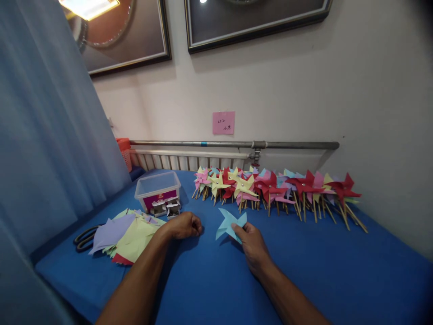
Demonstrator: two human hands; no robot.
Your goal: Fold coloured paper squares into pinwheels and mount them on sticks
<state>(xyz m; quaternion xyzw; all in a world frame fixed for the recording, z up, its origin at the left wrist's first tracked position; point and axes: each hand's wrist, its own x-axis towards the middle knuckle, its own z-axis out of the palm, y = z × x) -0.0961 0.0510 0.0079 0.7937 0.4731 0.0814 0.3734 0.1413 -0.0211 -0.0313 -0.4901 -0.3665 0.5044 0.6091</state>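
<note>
Between the thumb and fingers of my right hand (253, 246) is a light blue paper pinwheel (225, 224), its folded points spread and no stick visible on it. My left hand (185, 225) is closed in a pinch just above the blue cloth, to the left of the pinwheel. Whatever its fingertips hold is too small to make out. Near that hand stand small open white boxes (173, 209) with tiny shiny pieces inside one. A pile of cut paper sheets (135, 237) in yellow, purple, green and red lies beside my left forearm.
Finished pinwheels on sticks (270, 187) lie in a long row at the back right. A clear plastic tub (158, 186) stands behind the small boxes. Dark-handled scissors (86, 238) poke out from under the paper. A blue curtain (54, 113) hangs at left; a metal pipe (297, 145) runs along the wall.
</note>
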